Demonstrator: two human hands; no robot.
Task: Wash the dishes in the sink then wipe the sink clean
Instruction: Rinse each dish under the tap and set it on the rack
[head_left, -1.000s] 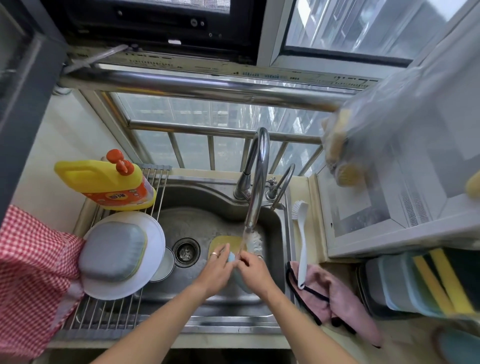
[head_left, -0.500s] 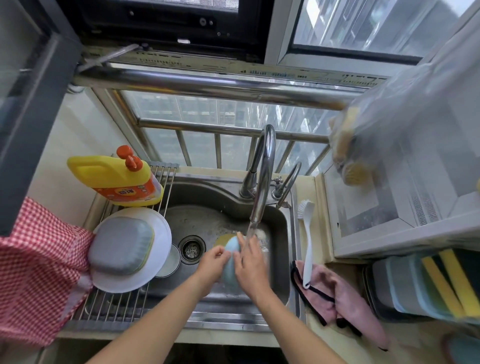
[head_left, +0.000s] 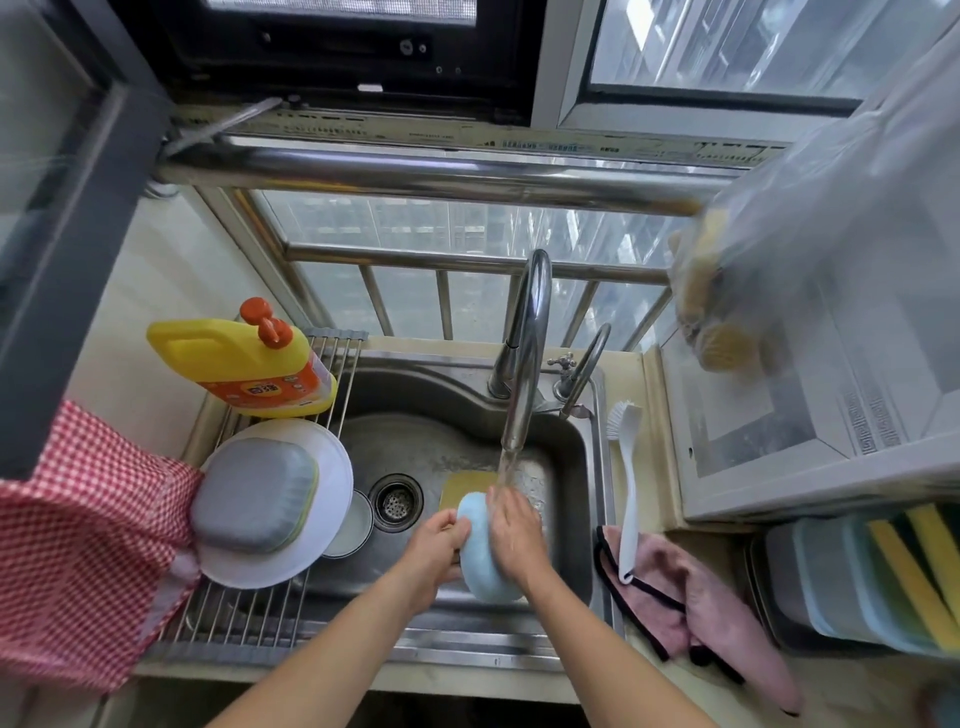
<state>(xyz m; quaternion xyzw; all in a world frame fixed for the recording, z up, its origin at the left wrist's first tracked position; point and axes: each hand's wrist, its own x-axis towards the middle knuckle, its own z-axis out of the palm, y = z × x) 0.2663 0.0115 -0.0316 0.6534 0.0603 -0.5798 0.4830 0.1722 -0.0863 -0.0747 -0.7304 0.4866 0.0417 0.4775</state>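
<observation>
At the far left I see a red checked cloth (head_left: 78, 545) hanging over the edge of the bench, its hem touching a grey lidded container (head_left: 254, 493). That container sits upside down on a white plate (head_left: 322, 540), and both rest on the roll-up wire rack (head_left: 228, 623) laid across the left part of the sink. Behind them on the rack stands a yellow detergent bottle (head_left: 244, 364) with an orange cap. A small white bowl (head_left: 350, 525) shows just under the plate's right edge, beside the drain (head_left: 396, 501).

In the steel sink (head_left: 571, 467) my left hand (head_left: 434, 545) grips the left rim of a light blue bowl (head_left: 480, 551), fingers curled round it. The bowl is held on edge over the basin, under the water stream from the tap (head_left: 527, 353). My right hand (head_left: 514, 535) lies against the bowl's right face with fingers fairly straight, pressing on it; whether it wraps the rim I cannot tell. A yellow sponge (head_left: 465, 486) lies on the sink floor just behind the bowl.

Right of the sink, a white dish brush (head_left: 628, 478) rests on the bench, its handle end over a pink cloth (head_left: 701, 603). Farther right stands a stack of containers (head_left: 831, 582) with yellow sponges tucked in.
</observation>
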